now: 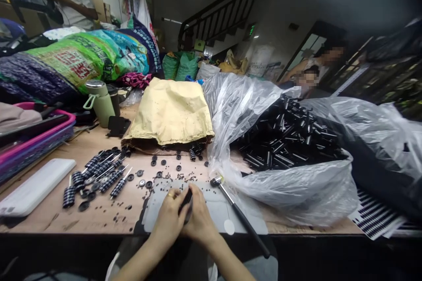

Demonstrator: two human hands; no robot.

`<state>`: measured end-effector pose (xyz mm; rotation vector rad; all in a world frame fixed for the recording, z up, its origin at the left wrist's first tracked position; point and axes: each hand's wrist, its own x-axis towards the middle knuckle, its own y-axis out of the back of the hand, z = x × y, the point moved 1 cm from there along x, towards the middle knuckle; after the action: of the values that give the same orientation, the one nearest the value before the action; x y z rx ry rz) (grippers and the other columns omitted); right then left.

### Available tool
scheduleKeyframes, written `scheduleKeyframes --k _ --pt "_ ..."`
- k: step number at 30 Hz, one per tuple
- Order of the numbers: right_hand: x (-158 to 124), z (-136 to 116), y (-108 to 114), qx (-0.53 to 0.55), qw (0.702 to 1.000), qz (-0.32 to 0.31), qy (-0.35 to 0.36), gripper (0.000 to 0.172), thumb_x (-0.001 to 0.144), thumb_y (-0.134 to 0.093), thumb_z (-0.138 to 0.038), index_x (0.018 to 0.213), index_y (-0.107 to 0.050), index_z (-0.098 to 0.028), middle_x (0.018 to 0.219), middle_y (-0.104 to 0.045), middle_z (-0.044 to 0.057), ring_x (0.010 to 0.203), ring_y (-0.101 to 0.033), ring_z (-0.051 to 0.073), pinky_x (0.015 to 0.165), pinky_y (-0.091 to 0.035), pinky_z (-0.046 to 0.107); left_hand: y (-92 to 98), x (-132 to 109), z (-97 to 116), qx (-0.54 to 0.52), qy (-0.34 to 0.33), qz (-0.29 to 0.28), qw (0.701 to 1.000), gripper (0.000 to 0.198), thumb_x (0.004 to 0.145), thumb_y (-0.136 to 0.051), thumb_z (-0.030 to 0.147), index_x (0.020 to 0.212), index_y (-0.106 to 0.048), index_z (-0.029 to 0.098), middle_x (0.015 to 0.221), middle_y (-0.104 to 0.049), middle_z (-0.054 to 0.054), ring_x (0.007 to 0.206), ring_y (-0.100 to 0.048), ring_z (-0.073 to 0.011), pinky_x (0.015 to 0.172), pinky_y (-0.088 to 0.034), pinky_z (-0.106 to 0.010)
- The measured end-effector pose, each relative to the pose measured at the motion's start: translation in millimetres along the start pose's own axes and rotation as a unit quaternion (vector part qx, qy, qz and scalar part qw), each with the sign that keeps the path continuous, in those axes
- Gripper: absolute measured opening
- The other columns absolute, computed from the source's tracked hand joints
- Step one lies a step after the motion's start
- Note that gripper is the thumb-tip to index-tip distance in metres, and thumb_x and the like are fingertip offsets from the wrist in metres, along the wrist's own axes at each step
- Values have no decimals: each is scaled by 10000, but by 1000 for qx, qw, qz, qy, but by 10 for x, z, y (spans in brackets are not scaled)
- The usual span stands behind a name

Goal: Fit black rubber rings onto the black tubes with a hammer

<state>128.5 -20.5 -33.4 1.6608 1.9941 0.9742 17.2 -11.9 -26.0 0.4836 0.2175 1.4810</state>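
Note:
Both hands meet over the front of the grey mat [211, 218]. My left hand [172, 211] and my right hand [197, 216] are closed on one small black piece [186, 205], which their fingers partly cover. A hammer [240, 216] with a black handle lies slanting just right of my hands. Tiny dark bits and small black discs [159, 174] are scattered behind and left of the mat. Further left are metal rods stacked with black discs [119, 187]. To the right, a clear plastic bag [296, 193] holds a heap of black tubes [280, 140].
A yellow paper sack [174, 112] lies behind the mat. At the left are a white box [36, 186], a pink-rimmed basket [70, 116] and a green bottle [100, 104]. Striped sheets [376, 215] lie at the right edge. Two people [74, 2] [321, 63] are in the background.

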Motion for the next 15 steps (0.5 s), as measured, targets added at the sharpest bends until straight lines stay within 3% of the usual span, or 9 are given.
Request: scheduleKeyframes --k 2,4,7,9,12,15 --pt "-47 82 -52 -35 999 18 -23 791 591 -545 -116 1316 -228 -95 1323 -321 180 1262 -259 272 1047 -248 446 -115 -56 -119 132 -73 4 989 465 723 -430 99 1170 -521 190 983 -561 -108 910 -546 -218 792 -470 -383" --pt "-95 161 -20 -58 998 15 -33 811 591 -570 -135 1328 -231 -117 1340 -312 164 1262 -264 277 1036 -276 436 -205 -76 -278 215 -137 0 967 521 700 -380 23 1173 -515 194 971 -583 -103 891 -560 -211 764 -490 -355" --pt "-187 327 231 -126 989 33 -71 860 556 -679 -241 1318 -284 -186 1350 -315 127 1231 -311 307 987 -344 432 -237 -32 -519 274 -269 5 923 606 669 -343 -44 1188 -498 227 958 -617 -84 860 -586 -191 743 -499 -294" --pt "-270 477 479 -212 963 88 -143 647 638 -642 -253 1239 -409 -196 1281 -405 125 1164 -393 309 930 -384 438 -188 21 -615 277 -353 9 894 659 682 -325 -55 1254 -425 255 938 -630 -77 828 -598 -179 703 -501 -258" --pt "-390 695 761 -315 913 141 -219 222 760 -528 -207 974 -580 -172 1017 -562 111 971 -522 278 811 -437 413 -67 90 -625 264 -412 1 872 677 748 -295 -32 1345 -260 287 946 -633 -78 831 -603 -170 686 -491 -240" --pt "-443 833 822 -361 893 152 -221 84 786 -506 -175 800 -589 -179 837 -586 69 842 -556 245 727 -450 365 15 131 -576 269 -435 -23 859 596 830 -355 109 1367 -175 295 962 -636 -75 852 -604 -174 698 -486 -236"
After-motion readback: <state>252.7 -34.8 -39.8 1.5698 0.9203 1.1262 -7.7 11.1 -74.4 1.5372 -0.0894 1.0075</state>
